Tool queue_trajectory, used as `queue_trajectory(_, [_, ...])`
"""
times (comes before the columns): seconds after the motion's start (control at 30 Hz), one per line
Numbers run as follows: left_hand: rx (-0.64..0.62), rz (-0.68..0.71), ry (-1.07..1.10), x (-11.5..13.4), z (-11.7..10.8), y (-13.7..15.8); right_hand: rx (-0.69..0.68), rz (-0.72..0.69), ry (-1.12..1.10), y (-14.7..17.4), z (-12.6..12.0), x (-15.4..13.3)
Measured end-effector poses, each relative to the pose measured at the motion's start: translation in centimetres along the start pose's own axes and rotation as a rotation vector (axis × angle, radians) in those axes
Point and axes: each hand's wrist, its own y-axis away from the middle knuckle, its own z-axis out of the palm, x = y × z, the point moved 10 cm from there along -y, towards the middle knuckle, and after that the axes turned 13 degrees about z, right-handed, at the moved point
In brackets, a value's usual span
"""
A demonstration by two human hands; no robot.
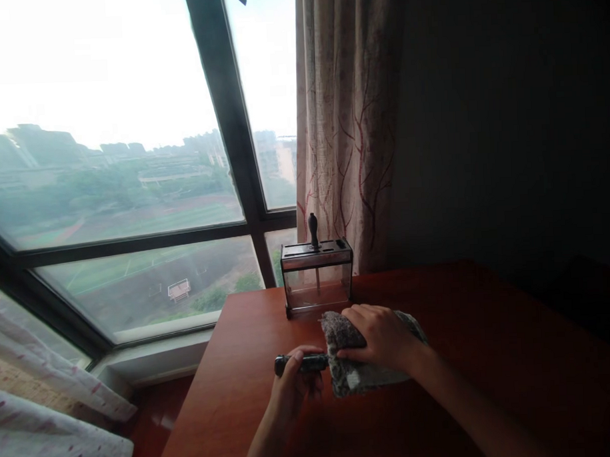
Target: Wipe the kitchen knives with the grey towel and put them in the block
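My right forearm [465,389] slanted in from four-thirty, right hand [378,331] palm-down, clamped over grey cloth [357,373]. Left hand [289,381], up from seven, gripped black handle [310,363] at cloth's nine o'clock; clear holder [316,258] at its eleven.

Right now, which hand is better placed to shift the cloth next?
Likely the right hand: it already grips the grey cloth from above, while the left hand is occupied holding the black handle.
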Motion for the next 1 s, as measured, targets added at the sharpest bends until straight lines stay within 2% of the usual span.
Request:
queue_trajectory(0.33, [-0.039,0.012,-0.017,-0.3,0.5,0.0,-0.027,0.053,-0.023,0.2,0.1,0.7])
queue_trajectory(0.7, [0.047,-0.007,0.038,-2.3,-0.3,-0.1,0.075,0.032,-0.063,-0.5,0.4,-2.7])
queue_trajectory(0.9, [0.029,0.010,0.054,-1.2,0.3,0.1,0.214,0.101,-0.220,-0.2,-1.8,-0.2])
queue_trajectory(1.0, [0.015,0.000,0.041,-0.6,0.3,0.1,0.194,0.098,-0.216,-0.1,-2.2,1.0])
